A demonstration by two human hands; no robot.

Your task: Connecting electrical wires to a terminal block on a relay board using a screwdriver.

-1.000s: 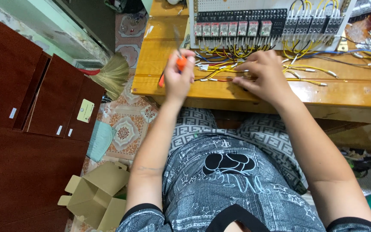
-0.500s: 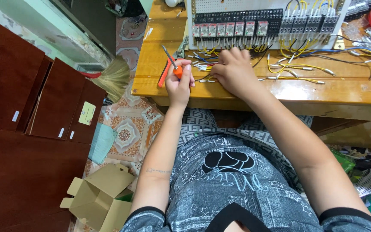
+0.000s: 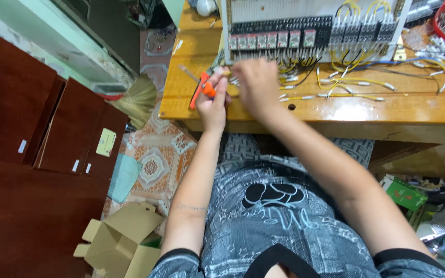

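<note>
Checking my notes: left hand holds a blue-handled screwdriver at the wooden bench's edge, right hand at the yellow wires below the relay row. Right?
Not quite: the head view shows the screwdriver handle is orange, not blue. The rest stands: the left hand grips it at the wooden bench edge, and the right hand is among the yellow wires below the relay row.
</note>
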